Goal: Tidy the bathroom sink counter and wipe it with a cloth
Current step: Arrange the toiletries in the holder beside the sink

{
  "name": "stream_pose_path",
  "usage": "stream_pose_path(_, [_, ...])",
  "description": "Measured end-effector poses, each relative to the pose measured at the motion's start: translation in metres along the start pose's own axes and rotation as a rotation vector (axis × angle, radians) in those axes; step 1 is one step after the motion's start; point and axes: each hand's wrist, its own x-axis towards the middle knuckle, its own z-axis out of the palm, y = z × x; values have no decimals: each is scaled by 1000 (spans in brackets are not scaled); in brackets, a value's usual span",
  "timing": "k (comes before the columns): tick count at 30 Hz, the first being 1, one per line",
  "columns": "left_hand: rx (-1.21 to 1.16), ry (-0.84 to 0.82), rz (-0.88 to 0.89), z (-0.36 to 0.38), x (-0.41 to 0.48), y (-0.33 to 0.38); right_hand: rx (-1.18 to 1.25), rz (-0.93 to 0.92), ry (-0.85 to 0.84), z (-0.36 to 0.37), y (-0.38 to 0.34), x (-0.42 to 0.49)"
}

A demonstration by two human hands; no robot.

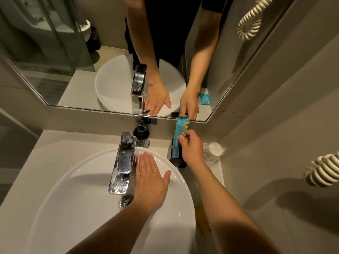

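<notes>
My right hand [191, 150] pinches a long turquoise packet [180, 132] held upright, its lower end inside a black holder [175, 159] at the back right of the counter. My left hand [149, 177] lies flat and open, palm down, on the far rim of the white basin [77, 198], just right of the chrome tap [122, 162]. The pale counter [55, 142] surrounds the basin. No cloth shows in this view.
A dark pump bottle [141, 134] stands behind the tap against the wall. A wrapped cup [213, 153] sits right of the holder. A yellow flat item [202, 219] lies on the counter beneath my right forearm. The mirror [110, 52] rises behind; a coiled cord [322, 171] hangs at right.
</notes>
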Motion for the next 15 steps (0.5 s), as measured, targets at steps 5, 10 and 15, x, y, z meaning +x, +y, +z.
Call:
stream_pose_path(5, [16,-13,-3,-3,1,0,50,11,28,-3,4,3])
stream_pose_path(10, [18,-41,-8,-4,1,0,71,19,97,-23,18,-9])
stream_pose_path(15, [46,-49,-9,-5,-1,1,-34,175,156,-57,62,-36])
